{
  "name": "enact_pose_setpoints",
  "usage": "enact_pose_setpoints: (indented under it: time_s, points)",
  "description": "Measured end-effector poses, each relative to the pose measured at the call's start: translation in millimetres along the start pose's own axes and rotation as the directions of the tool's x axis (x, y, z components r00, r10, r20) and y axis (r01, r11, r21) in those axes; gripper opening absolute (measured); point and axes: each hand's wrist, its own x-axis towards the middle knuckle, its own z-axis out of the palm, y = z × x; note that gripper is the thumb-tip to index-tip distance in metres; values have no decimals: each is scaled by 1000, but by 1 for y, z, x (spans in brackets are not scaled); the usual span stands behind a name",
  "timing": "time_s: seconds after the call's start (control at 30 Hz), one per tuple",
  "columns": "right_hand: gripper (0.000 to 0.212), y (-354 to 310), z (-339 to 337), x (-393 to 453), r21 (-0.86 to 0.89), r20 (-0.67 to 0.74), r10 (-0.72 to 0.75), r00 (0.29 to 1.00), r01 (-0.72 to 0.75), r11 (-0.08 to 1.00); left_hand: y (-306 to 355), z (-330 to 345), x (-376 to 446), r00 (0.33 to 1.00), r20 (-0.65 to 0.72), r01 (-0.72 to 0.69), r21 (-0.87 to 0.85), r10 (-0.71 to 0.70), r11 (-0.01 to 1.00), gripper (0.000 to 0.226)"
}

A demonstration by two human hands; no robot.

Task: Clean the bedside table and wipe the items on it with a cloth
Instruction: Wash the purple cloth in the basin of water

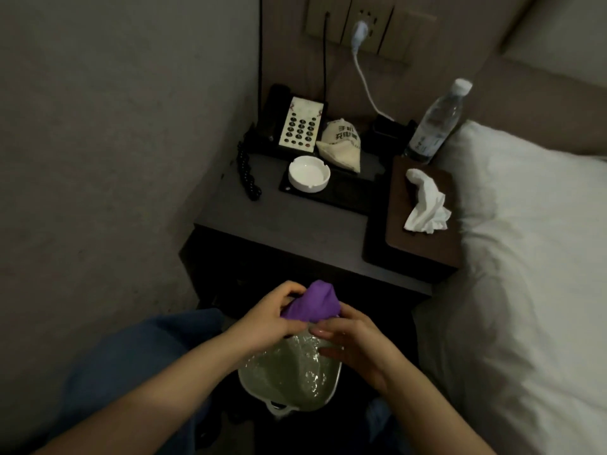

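A bunched purple cloth (314, 301) is held over a pale basin of water (289, 379) in front of the dark bedside table (262, 211). My left hand (274, 315) grips the cloth from the left, and my right hand (348, 339) holds its lower right end. On the table stand a black telephone (295, 124), a white ashtray (308, 174) on a black tray (341, 193), a cream cloth pouch (340, 144), a brown tissue box (423, 224) with a tissue sticking out, and a clear water bottle (435, 123).
A grey wall (115, 142) closes the left side. A bed with a white pillow (532, 241) borders the table on the right. A white charger cable (364, 80) hangs from the wall sockets down to a black holder (387, 128). My blue-clad leg (141, 359) is at lower left.
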Motion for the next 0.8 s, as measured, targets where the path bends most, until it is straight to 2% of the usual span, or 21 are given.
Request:
enact_pose_setpoints:
  time_s: [0.07, 0.13, 0.17, 0.23, 0.3, 0.4, 0.5, 0.57, 0.63, 0.73, 0.8]
  points:
    - [34, -8, 7, -19, 113, 49, -110, 993, 104, 988, 10, 0, -21, 999, 36, -8, -156, 14, 988, 44]
    - [25, -16, 14, -31, 166, 13, -207, 978, 202, 965, 23, 3, -37, 999, 27, -21, -298, 31, 954, 25]
    - [22, -21, 17, -38, 150, -18, -250, 968, 250, 957, 32, 5, -44, 999, -8, -50, -307, 50, 950, 16]
    - [22, -30, 23, -52, 70, -39, -332, 943, 334, 940, 51, 6, -53, 981, -128, -168, -202, 144, 965, 11]
    - [22, -41, 26, -70, 35, -40, -401, 915, 402, 915, 74, 4, -63, 934, -218, -306, -82, 282, 949, 9]
    - [19, -55, 27, -93, 29, -37, -452, 891, 453, 891, 102, 3, -79, 879, -304, -394, -32, 367, 918, 13]
    - [18, -73, 28, -118, -85, 1, -512, 859, 510, 856, 123, 6, -97, 894, -277, -402, -146, 352, 904, 22]
    - [20, -87, 30, -133, -95, 37, -545, 838, 545, 833, 133, 4, -107, 926, -211, -359, -242, 312, 901, 37]
    - [22, -99, 34, -147, -69, 64, -544, 836, 548, 834, 142, -3, -114, 953, -160, -292, -260, 257, 920, 49]
    - [15, -111, 33, -160, 73, 37, -498, 866, 495, 866, 155, -15, -126, 967, -120, -241, -134, 226, 961, 29]
    - [13, -114, 30, -166, 222, 26, -443, 896, 427, 876, 160, -19, -133, 963, -118, -258, -137, 243, 956, 16]
